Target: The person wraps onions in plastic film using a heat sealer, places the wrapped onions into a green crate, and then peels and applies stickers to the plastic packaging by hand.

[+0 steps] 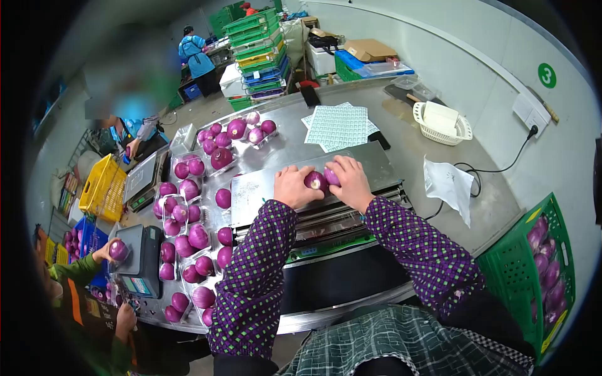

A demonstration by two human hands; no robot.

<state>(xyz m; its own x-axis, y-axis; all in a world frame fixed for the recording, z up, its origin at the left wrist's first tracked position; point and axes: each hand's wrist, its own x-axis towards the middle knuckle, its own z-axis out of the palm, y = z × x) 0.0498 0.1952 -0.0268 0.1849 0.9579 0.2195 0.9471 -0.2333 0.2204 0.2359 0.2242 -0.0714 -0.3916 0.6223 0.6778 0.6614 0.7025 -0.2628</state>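
Note:
Two red onions sit side by side between my hands, over the metal top of a film-wrapping machine (263,194). My left hand (293,187) curls round the left onion (315,182), its pale root end facing me. Against the right onion (332,176), my right hand (351,182) is closed from the other side. Whether a tray lies under this pair is hidden by my fingers. To the left, many more red onions (198,236) rest in clear plastic trays on the steel table.
Label sheets (337,125) and a white basket (443,123) lie beyond the machine. At right are a white bag (448,187), a power cord and a green crate (520,269) of packed onions. On the left, a co-worker's hand holds an onion (118,250) beside a scale (139,260).

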